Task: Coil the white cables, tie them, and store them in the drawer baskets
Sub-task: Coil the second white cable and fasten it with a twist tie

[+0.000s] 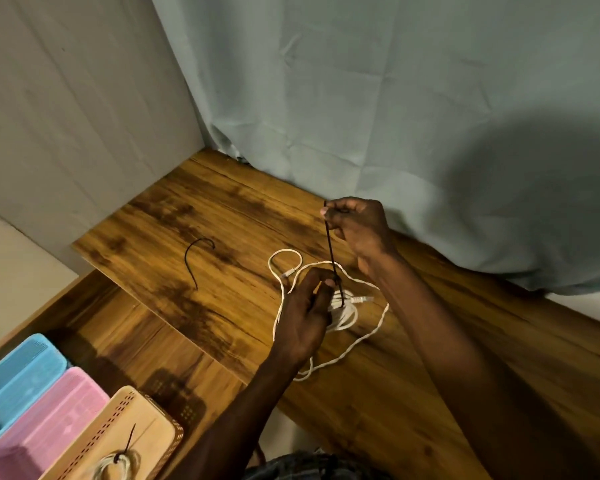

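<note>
At far left I see three baskets in the open drawer (pixel 94 306): a blue basket (pixel 11 372), a pink basket (pixel 45 420), and a tan basket (pixel 118 427). In the tan one lies a coiled cable (pixel 116 467) cinched with a black tie whose tail sticks up and slightly right. Further right, on the wooden top (pixel 174 216), a spare tie (pixel 196 259) lies loose, bent into a hook, its long run nearly upright in my view.

Next comes my left hand (pixel 307 317), fingers curled, pinching the lower end of a black tie (pixel 332 254) against the white cable (pixel 343 313). The cable is thin and braided, partly bunched into a small coil under that hand, with looser loops spilling around it on the top and a connector end pointing right. The tie runs taut, almost vertical, leaning slightly left at its top. My right hand (pixel 359 226) pinches that upper end between thumb and fingers, in front of the grey-blue curtain (pixel 395 98).
</note>
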